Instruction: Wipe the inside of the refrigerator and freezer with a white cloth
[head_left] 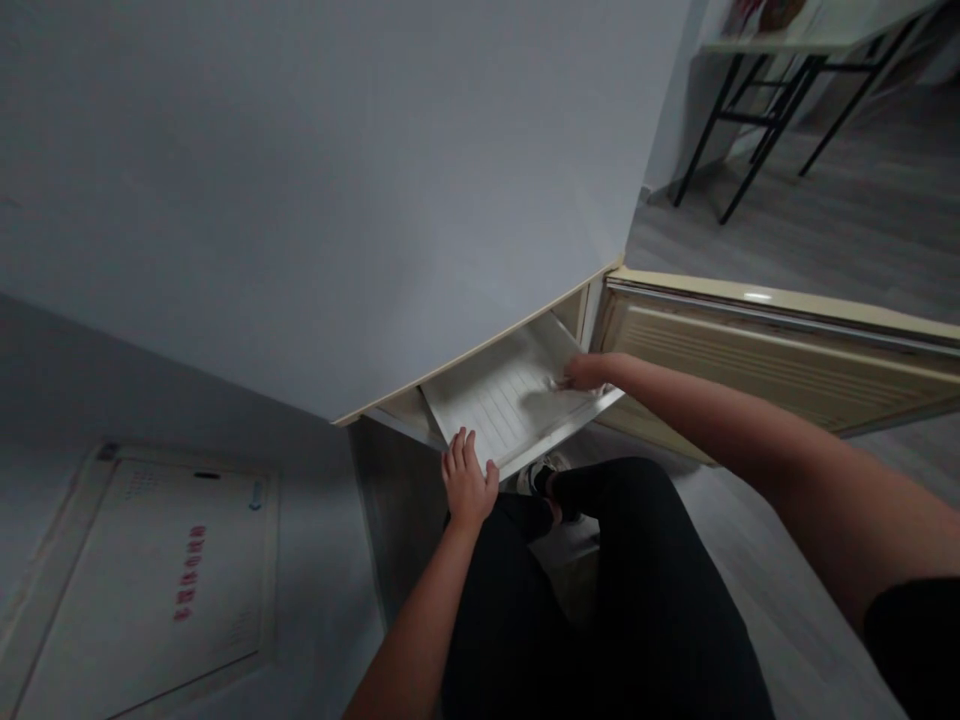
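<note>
A shallow white drawer (499, 385) with a ribbed bottom sticks out at a slant from the lower compartment of what looks like a refrigerator. My left hand (469, 480) lies on the drawer's near left corner, fingers stretched and slightly apart, thumb over the front edge. Inside the drawer's right side is my right hand (589, 372), fingers curled and smeared by motion. Something small and pale shows at its fingertips, too blurred to name. To the right the cream lower door (780, 350) with its ribbed lining stands swung out beneath my right forearm.
A large pale panel (360, 190) rises above the drawer. On the left wall is a white box cover (161, 560) with red characters. A table (810, 40) with dark legs stands at the back right. My legs (637, 560) are close below the drawer.
</note>
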